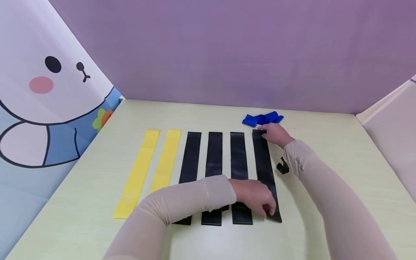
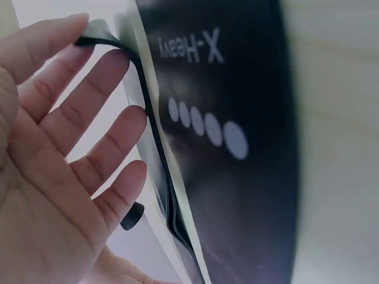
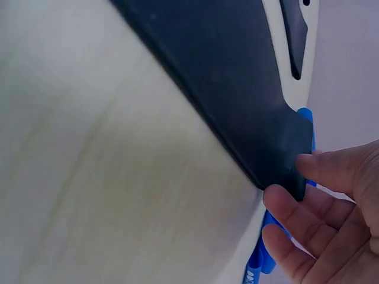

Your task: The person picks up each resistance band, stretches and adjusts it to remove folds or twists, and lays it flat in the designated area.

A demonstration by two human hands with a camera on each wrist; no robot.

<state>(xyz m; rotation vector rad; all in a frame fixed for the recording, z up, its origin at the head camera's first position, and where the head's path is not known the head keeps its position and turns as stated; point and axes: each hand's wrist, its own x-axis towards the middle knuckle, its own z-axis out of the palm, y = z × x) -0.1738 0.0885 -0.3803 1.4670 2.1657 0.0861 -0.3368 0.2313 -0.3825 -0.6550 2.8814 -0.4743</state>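
Black flat loop resistance bands lie side by side, and the rightmost black band (image 1: pixel 264 159) has both my hands at it. At its near end, my left hand (image 1: pixel 255 196) pinches the band's edge between thumb and fingertip, the other fingers spread loosely. My right hand (image 1: pixel 275 133) pinches the far end, thumb on top and fingers beneath, as the right wrist view shows. Beside the held band, in the left wrist view, lies a black band (image 2: pixel 228 195) printed "X-Heavy" with a row of dots. My left forearm covers parts of the other black bands (image 1: pixel 214 153).
Two yellow bands (image 1: pixel 138 169) lie at the left of the row on the pale table (image 1: pixel 341 173). A crumpled blue band (image 1: pixel 263 118) lies just beyond my right hand. A purple backdrop (image 1: pixel 227 54) rises along the table's far edge.
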